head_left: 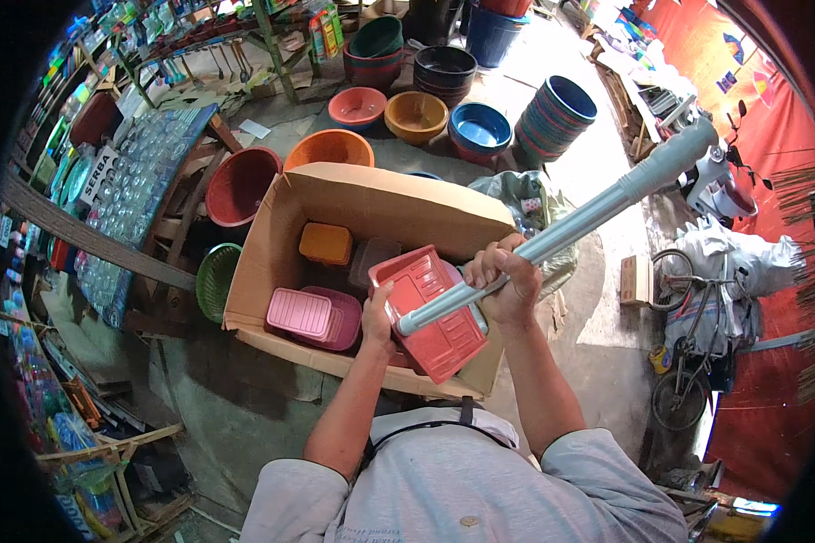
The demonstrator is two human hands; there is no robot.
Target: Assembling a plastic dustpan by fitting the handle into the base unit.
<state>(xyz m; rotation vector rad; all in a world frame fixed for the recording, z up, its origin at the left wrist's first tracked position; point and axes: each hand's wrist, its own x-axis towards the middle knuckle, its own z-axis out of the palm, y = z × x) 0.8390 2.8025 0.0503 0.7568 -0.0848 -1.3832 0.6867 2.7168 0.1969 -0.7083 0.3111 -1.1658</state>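
Note:
My right hand (509, 279) is closed round a long grey plastic tube (566, 233), which slants up to the right and ends in a thicker ribbed part. The tube's lower end lies across a red ribbed plastic pan (436, 348). At the pan's left edge my left hand (378, 324) grips it, fingers partly hidden. Both hands are over an open cardboard box (272, 217). Inside the box are an orange container (325, 244), a dark container (371, 261), a pink ribbed piece (299, 312) and a purple basket (346, 321). The pan covers part of the contents.
Around the box stand a red basin (237, 185), an orange basin (330, 147), a green basket (215, 282) and a stack of basins (555, 118). A plastic bag (552, 204) sits behind the box. A bicycle (688, 339) stands right; glassware (131, 195) fills a left table.

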